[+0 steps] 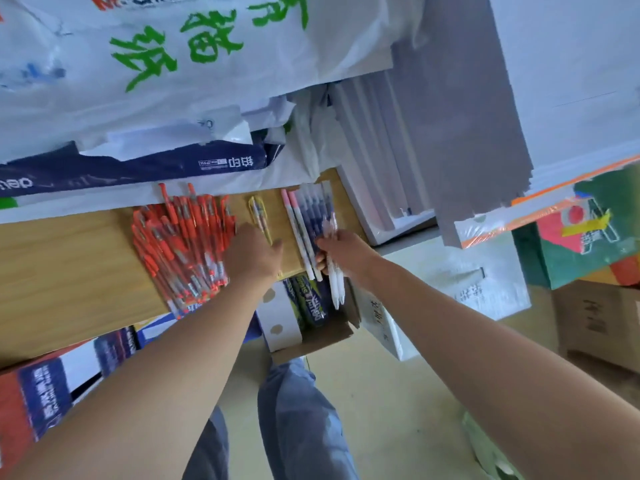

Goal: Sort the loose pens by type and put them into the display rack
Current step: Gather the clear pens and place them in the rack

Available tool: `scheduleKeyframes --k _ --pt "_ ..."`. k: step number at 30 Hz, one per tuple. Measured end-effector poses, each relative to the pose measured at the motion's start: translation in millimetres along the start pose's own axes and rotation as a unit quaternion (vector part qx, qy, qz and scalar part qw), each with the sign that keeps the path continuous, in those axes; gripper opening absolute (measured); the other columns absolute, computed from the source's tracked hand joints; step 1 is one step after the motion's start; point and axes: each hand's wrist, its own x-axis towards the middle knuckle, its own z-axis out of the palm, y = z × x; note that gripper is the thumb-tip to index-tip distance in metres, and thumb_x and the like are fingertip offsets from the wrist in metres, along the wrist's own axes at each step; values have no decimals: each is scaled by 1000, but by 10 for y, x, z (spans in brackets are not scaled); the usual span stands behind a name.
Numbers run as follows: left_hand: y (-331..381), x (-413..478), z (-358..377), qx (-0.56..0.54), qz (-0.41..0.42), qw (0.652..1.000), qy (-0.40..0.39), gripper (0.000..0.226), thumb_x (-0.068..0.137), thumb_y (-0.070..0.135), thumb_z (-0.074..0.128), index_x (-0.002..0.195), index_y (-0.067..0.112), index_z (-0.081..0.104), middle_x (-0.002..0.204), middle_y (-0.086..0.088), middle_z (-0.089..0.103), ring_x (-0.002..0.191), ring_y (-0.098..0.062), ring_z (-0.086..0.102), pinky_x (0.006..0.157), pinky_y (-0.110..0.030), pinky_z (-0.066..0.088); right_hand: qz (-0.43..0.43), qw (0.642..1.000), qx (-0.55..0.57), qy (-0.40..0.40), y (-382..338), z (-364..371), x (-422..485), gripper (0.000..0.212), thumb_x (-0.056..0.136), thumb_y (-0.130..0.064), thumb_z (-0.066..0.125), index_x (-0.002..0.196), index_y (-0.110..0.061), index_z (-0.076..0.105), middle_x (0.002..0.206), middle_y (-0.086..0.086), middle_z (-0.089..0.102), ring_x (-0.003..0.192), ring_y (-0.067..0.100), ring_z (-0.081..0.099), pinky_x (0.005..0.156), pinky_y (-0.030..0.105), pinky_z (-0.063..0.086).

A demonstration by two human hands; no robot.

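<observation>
Right hand (346, 252) pinches white pens (335, 289) in its fingers at the bench (69, 258) edge. Left hand (254, 259), fingers straight and together, rests beside red pens (180, 244). The bag (207, 64) reads M&G.

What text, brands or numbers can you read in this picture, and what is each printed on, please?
"M&G", in red, cut by the top edge: white bag.
Green Chinese characters on that bag: tilted, not reliably readable.
Print on the navy wrapper, the red pens and the cardboard box: too blurred.
White pens: none visible.

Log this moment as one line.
left hand beside red pens | right hand holds white pens | rack unseen
</observation>
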Motion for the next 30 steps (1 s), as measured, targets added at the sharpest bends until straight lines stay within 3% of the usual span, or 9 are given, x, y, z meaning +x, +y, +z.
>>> scheduleKeyframes --k 4,8,13,17,21,25,27,30 --pt "89 61 72 74 17 997 15 44 92 41 56 74 1 57 64 -10 59 58 -27 62 53 -31 50 -11 999 36 -14 -59 22 78 6 99 -1 41 95 -3 45 63 10 46 40 11 45 37 17 37" --pt "99 86 105 61 19 998 17 40 87 37 64 63 6 59 58 -8 60 54 -26 62 52 -33 53 0 999 48 -23 -3 -30 164 5 99 -2 41 98 -5 45 64 8 45 50 15 42 40 18 38" --pt "136 130 85 75 8 997 21 46 82 39 69 52 9 50 48 -4 50 43 -19 50 41 -23 30 3 999 46 -9 47 -57 242 7 98 -3 43 94 -6 48 64 7 46 51 15 44 44 19 41" --pt "114 136 96 78 17 997 23 48 81 38 70 50 10 45 45 -3 45 42 -19 46 40 -21 26 -10 1000 15 2 58 -18 287 9 97 -6 45 90 -8 50 65 7 49 53 16 47 53 24 44" --pt "87 113 100 99 33 994 20 48 82 36 68 51 12 41 46 -1 42 43 -19 45 39 -21 24 -12 1000 15 14 64 20 298 14 97 -6 46 85 -9 51 64 6 49 53 16 47 52 25 43" --pt "43 112 102 96 46 994 26 40 86 28 64 57 8 45 54 -4 48 55 -27 57 41 -24 32 -6 1000 21 20 62 33 304 5 97 -6 46 97 -5 51 64 7 50 52 16 47 50 25 44" --pt "14 130 96 86 55 995 22 35 92 25 54 66 1 55 59 -11 55 58 -30 61 46 -28 39 1 999 30 20 65 40 311 5 97 -6 47 100 -5 51 64 6 50 52 16 48 50 25 44" --pt "-41 151 74 50 54 997 -2 37 98 21 39 94 -10 59 54 -5 49 45 -21 50 40 -27 32 1 999 45 31 51 65 319 6 97 -6 47 99 -4 52 62 6 49 53 17 47 52 26 43"
